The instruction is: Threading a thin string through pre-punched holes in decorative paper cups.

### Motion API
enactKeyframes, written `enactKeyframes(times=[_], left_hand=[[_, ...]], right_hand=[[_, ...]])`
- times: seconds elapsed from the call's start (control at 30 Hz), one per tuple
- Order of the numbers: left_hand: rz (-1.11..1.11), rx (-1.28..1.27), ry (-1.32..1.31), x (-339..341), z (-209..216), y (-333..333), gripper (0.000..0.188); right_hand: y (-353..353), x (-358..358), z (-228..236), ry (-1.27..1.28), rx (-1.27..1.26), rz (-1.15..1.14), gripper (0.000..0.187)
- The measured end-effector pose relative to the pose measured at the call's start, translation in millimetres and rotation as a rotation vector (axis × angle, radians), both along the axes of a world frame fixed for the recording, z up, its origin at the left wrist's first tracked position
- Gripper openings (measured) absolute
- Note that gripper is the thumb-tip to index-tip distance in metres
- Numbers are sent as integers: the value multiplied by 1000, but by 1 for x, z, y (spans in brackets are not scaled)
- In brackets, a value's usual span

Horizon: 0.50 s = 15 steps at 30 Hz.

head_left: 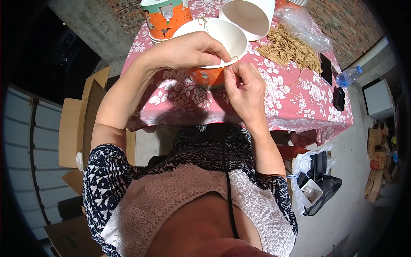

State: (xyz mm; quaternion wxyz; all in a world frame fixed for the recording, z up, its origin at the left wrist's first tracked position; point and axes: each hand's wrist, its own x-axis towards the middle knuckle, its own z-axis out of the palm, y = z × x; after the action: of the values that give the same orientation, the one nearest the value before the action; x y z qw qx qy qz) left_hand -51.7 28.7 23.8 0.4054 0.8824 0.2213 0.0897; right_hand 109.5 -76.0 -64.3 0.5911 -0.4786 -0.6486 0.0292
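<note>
A paper bucket (pixel 207 77), orange with printed figures outside and white inside, stands tilted toward me at the table's near side. A short piece of tan cord (pixel 233 58) shows at its near right rim. My left hand (pixel 190 49) reaches over the rim from the left, fingers bent and closed at the cord on the inner side. Just outside the wall, my right hand (pixel 246 85) pinches thumb and forefinger together by the same spot; the cord end between them is mostly hidden. Another bit of cord (pixel 204 25) hangs at the bucket's far rim.
Orange and green stacked buckets (pixel 167 19) stand far left; a white bucket (pixel 250 19) lies tipped behind. To the right are a heap of tan cords (pixel 291 49), a clear plastic bag (pixel 304 30), a phone (pixel 326 68), a water bottle (pixel 349 77) and a black case (pixel 338 99) on the flowered tablecloth (pixel 299 113).
</note>
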Motion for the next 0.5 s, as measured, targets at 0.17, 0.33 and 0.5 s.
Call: enactKeyframes(times=[0.17,0.33,0.5], left_hand=[[-38,47,107,2,-1,5,16],[43,77,84,-2,-3,3,18],[114,-5,45,-6,-7,7,17]], right_hand=[[-1,0,1,-33,3,-17,10],[-11,11,4,-101,-34,-28,10],[-11,17,6,-101,-80,-1,9]])
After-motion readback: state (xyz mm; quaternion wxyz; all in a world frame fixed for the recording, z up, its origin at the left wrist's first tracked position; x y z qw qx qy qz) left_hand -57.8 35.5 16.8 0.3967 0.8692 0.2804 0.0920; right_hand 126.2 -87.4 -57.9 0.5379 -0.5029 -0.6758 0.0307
